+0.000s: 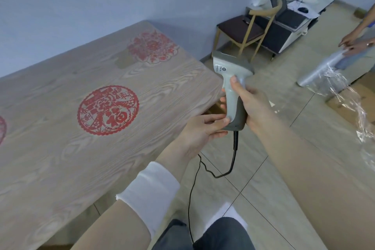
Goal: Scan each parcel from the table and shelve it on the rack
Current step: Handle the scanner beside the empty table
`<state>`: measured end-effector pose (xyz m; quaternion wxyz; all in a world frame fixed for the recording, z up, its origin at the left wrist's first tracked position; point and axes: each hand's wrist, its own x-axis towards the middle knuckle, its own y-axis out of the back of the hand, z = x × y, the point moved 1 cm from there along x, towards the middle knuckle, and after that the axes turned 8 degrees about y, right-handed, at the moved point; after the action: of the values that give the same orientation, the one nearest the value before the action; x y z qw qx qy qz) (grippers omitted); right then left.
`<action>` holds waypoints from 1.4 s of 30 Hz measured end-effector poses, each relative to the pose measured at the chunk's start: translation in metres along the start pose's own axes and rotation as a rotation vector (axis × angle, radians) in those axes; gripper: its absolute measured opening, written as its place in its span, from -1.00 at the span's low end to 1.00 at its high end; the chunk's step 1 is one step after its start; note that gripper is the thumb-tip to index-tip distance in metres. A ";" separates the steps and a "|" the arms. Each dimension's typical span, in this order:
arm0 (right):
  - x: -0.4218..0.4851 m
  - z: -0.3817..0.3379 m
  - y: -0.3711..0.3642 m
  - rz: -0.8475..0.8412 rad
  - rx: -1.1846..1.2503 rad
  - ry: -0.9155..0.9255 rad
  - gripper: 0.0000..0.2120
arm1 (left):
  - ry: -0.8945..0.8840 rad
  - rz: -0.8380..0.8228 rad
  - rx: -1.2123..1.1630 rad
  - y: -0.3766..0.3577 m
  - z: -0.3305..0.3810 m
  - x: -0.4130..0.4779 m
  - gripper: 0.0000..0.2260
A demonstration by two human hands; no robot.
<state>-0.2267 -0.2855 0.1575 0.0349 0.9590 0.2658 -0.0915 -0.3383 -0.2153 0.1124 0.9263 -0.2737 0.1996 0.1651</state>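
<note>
Grey plastic, pale on top and darker at the grip's foot, the pistol-shaped barcode scanner (225, 67) is held in the air just off the right end of the table, over the floor, its head pointing up and away from the person. The right hand (255, 105) is wrapped round the grip, with the thumb lying along its pale back. The left hand (200, 130), coming out of a white cuff (150, 193), reaches in from the left and pinches the dark foot of the grip between fingertips and thumb. A thin black cable (233, 158) drops from the foot, loops, and runs down toward the person's legs.

To the left lies the long pale wood-grain table (60, 158), bearing round red paper-cut decorations (108, 109). Beige floor tiles (274, 178) spread beneath. Farther back stands a wooden chair with a dark seat (241, 28). At the right edge, another person's hands (353, 43) rest on a roll of clear plastic film (318, 71).
</note>
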 end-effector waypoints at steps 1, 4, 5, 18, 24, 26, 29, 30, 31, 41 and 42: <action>0.008 0.002 0.000 -0.005 0.005 -0.007 -0.65 | 0.006 0.004 -0.001 0.001 0.001 0.007 -0.69; 0.032 0.004 0.006 -0.027 0.029 -0.027 -0.68 | 0.009 0.007 0.008 0.001 0.006 0.031 -0.71; 0.040 0.004 0.009 -0.038 0.037 -0.033 -0.68 | 0.009 0.007 0.014 -0.001 0.008 0.040 -0.72; 0.207 0.008 0.168 -0.165 -0.032 -0.097 -0.66 | 0.048 0.099 -0.020 -0.125 0.002 0.232 -0.84; 0.270 0.003 0.228 -0.243 -0.011 -0.094 -0.63 | 0.058 0.188 -0.073 -0.181 0.009 0.293 -0.80; 0.286 0.001 0.235 -0.264 -0.001 -0.094 -0.63 | 0.057 0.220 -0.089 -0.189 0.016 0.305 -0.87; 0.308 -0.001 0.241 -0.294 -0.021 -0.085 -0.62 | 0.056 0.254 -0.104 -0.196 0.023 0.323 -0.90; 0.316 -0.002 0.241 -0.302 -0.026 -0.082 -0.62 | 0.057 0.260 -0.114 -0.196 0.025 0.329 -0.89; 0.323 -0.002 0.241 -0.309 -0.032 -0.081 -0.63 | 0.057 0.268 -0.118 -0.196 0.027 0.335 -0.87; 0.401 -0.008 0.227 -0.354 -0.117 -0.087 -0.56 | 0.069 0.258 -0.246 -0.180 0.054 0.399 -0.78; 0.409 -0.007 0.227 -0.357 -0.123 -0.091 -0.57 | 0.074 0.254 -0.265 -0.180 0.055 0.405 -0.82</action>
<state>0.2355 -0.2734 0.0890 0.0886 0.8875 0.4351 -0.1231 0.1027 -0.2469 0.0480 0.8459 -0.3715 0.2431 0.2955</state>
